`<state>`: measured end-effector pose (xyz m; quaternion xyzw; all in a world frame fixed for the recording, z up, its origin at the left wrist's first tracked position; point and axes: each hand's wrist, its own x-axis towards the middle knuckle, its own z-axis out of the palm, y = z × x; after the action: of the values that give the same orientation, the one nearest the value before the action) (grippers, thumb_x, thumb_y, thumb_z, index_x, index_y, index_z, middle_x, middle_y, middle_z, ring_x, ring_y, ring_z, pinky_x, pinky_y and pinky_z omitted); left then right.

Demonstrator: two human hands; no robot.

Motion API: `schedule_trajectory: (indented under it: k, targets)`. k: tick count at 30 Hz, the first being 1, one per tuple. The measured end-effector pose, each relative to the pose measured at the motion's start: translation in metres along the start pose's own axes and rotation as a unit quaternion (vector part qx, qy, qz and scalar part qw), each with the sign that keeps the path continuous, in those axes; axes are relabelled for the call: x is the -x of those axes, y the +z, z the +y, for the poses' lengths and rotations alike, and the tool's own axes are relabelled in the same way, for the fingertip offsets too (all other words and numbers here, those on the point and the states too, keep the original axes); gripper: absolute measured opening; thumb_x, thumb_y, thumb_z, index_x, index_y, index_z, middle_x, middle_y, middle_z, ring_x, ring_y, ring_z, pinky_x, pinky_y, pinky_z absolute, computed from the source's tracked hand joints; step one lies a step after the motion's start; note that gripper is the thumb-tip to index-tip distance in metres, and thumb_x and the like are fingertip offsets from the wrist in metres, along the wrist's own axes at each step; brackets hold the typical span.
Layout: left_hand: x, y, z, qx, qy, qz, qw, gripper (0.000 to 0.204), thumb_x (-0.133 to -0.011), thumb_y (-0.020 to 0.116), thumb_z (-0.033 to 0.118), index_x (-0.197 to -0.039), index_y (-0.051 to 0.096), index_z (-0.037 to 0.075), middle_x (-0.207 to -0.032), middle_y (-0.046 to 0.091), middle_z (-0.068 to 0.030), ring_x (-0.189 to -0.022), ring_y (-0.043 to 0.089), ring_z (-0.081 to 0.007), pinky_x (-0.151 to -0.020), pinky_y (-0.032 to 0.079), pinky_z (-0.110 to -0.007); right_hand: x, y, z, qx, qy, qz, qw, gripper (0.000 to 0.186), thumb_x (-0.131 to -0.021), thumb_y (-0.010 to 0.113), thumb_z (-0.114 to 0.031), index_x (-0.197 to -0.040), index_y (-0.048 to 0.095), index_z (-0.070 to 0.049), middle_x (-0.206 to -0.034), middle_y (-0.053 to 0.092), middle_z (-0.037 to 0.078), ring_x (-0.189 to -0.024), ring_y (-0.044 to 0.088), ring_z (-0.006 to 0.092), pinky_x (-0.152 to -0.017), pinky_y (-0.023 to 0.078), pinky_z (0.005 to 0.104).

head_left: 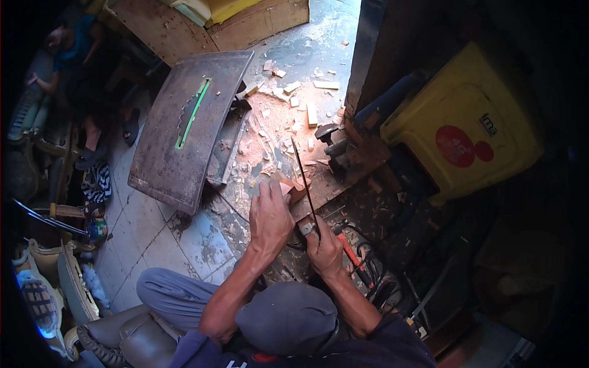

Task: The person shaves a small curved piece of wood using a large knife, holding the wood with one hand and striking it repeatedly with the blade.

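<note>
My right hand [326,250] is closed round the handle of a long, thin-bladed hand tool [303,168]. Its dark blade points away from me, seen almost edge-on, so I cannot tell whether it is a saw or a file. Just left of the blade, my left hand [270,214] presses its fingers on a small reddish wood piece [297,195]. This piece lies at the near end of a wooden board [334,190]; the blade passes close beside it, and contact is unclear. A dark screw clamp [331,140] stands farther along the board.
A table saw top [178,122] with a green-edged slot tilts at left. Sawdust [261,122] and offcuts [312,115] litter the floor. To the right stands a yellow plastic chair [472,122]. Cables and an orange-handled tool [354,257] lie near my right arm. Another person [76,52] sits far left.
</note>
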<state>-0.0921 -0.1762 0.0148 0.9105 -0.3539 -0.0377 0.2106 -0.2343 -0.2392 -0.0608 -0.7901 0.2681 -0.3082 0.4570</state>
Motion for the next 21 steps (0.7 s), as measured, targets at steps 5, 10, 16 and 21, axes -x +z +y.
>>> schedule_trajectory:
  k: [5, 10, 16, 21]
  targets:
    - [0.005, 0.002, 0.001, 0.026, -0.023, -0.012, 0.999, 0.035, -0.097, 0.058, 0.008, -0.129, 0.050, -0.005, -0.111, 0.050, -0.0270, -0.090, 0.059, -0.0476, -0.077, 0.048, -0.056, -0.001, -0.009, 0.023, 0.115, 0.176, -0.189, 0.959, 0.038, -0.098, 0.058, -0.021, -0.130, 0.065, -0.001, -0.085, 0.071, 0.028, -0.085, 0.073, 0.0420, -0.071, 0.057, 0.0509]
    - [0.012, 0.010, -0.033, 0.084, -0.062, 0.021, 0.994, 0.047, -0.099, 0.059, 0.011, -0.140, 0.045, -0.007, -0.116, 0.054, -0.0290, -0.097, 0.063, -0.0467, -0.085, 0.052, -0.053, -0.001, -0.020, -0.001, -0.034, 0.225, -0.170, 0.959, 0.038, -0.103, 0.054, -0.024, -0.135, 0.062, -0.005, -0.082, 0.069, 0.029, -0.085, 0.073, 0.0430, -0.074, 0.056, 0.0457]
    - [0.012, 0.002, -0.037, 0.109, -0.020, 0.033, 0.993, 0.044, -0.099, 0.061, 0.015, -0.135, 0.051, -0.008, -0.113, 0.061, -0.0291, -0.093, 0.065, -0.0467, -0.081, 0.055, -0.050, -0.013, -0.031, -0.024, -0.020, 0.167, -0.115, 0.979, 0.041, -0.103, 0.053, -0.018, -0.141, 0.057, -0.002, -0.086, 0.070, 0.027, -0.082, 0.072, 0.0418, -0.073, 0.056, 0.0456]
    - [0.000, 0.020, -0.017, 0.076, -0.004, 0.058, 0.995, 0.047, -0.100, 0.063, 0.021, -0.136, 0.051, -0.005, -0.109, 0.062, -0.0284, -0.085, 0.067, -0.0479, -0.070, 0.057, -0.051, 0.001, -0.032, -0.009, 0.067, 0.076, -0.126, 0.987, 0.041, -0.101, 0.055, -0.008, -0.141, 0.057, 0.003, -0.085, 0.069, 0.027, -0.075, 0.072, 0.0370, -0.069, 0.055, 0.0437]
